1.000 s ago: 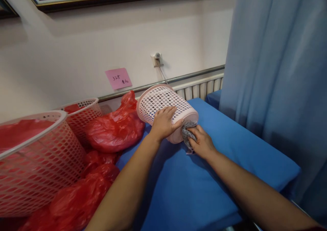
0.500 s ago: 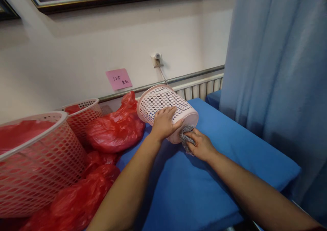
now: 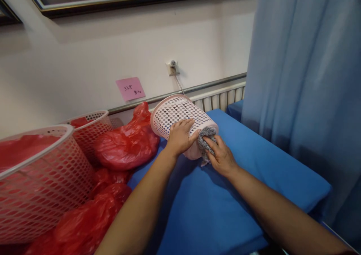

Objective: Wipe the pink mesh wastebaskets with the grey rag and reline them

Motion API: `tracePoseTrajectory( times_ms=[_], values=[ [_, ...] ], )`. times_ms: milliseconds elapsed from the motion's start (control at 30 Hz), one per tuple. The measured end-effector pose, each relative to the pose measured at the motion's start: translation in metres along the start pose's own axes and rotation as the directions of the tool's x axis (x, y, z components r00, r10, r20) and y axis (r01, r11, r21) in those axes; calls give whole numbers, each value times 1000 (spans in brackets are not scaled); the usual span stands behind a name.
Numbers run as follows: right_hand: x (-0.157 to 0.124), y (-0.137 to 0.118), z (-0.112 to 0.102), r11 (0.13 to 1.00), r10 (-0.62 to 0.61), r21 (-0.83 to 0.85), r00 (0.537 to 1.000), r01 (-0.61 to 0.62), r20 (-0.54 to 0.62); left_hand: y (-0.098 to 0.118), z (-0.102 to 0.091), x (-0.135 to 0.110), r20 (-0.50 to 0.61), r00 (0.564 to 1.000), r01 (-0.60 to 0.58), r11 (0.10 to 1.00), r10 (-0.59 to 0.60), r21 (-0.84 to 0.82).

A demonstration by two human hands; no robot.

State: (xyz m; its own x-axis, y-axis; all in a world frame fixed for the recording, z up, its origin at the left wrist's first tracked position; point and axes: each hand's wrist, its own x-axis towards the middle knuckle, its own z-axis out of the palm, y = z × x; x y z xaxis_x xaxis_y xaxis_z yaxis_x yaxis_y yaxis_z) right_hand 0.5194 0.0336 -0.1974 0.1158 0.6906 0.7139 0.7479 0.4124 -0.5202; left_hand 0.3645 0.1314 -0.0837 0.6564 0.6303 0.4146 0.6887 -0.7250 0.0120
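A pale pink plastic wastebasket [image 3: 180,110] with a lattice wall lies on its side on the blue-covered bed [image 3: 214,210], its base turned toward me and to the right. My left hand [image 3: 179,137] grips its side near the base, thumb toward the base and fingers over the wall. A grey speckled cloth [image 3: 203,137] is bunched in my right hand [image 3: 223,158], which presses it against the basket's base. Part of the base is hidden behind the cloth and fingers.
At the left stand a large pink lattice basket [image 3: 50,179] and a smaller one [image 3: 98,127], both holding red plastic. Red plastic bags [image 3: 126,146] lie beside them. Behind are a radiator [image 3: 217,100] and a plugged wall socket [image 3: 173,67]. A blue curtain [image 3: 299,67] hangs at right.
My right hand and the cloth have moved slightly upward across the basket's base, and the cloth covers its upper part. My left hand and the basket stay nearly where they were.
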Motion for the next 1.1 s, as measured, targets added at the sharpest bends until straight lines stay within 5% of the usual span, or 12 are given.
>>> tracePoseTrajectory(
  times_ms=[167,300,400,467,567,633,767,833,900,1000,1100],
  values=[
    [6,13,1,934,353,-2,925,-356,-140,3,-2,0,19,1000,20,1000,-20,6],
    [-1,3,0,994,108,7,994,-108,24,3,-1,0,3,1000,16,1000,-16,24],
    [-3,-3,3,999,-2,45,998,-1,67,1,0,0,-11,1000,9,1000,-9,24],
    [-1,3,6,992,124,39,992,-123,-24,1,1,0,-10,1000,10,1000,-10,26],
    [4,21,10,915,402,35,907,-401,-126,3,0,1,0,1000,18,999,-18,33],
    [5,30,10,879,476,37,871,-476,-122,4,0,1,0,1000,21,999,-21,31],
    [2,25,7,972,228,68,972,-224,-64,4,0,0,-15,1000,24,1000,-24,16],
    [1,20,8,984,166,82,983,-160,-71,3,1,-1,-19,1000,25,1000,-25,14],
    [0,21,13,961,273,66,958,-267,-91,3,1,-1,-18,1000,26,1000,-25,17],
    [-2,32,23,862,507,12,861,-507,-43,3,2,0,-13,999,30,999,-30,22],
    [-2,45,27,812,583,-25,812,-583,14,4,2,1,-13,999,34,999,-34,19]
  ],
)
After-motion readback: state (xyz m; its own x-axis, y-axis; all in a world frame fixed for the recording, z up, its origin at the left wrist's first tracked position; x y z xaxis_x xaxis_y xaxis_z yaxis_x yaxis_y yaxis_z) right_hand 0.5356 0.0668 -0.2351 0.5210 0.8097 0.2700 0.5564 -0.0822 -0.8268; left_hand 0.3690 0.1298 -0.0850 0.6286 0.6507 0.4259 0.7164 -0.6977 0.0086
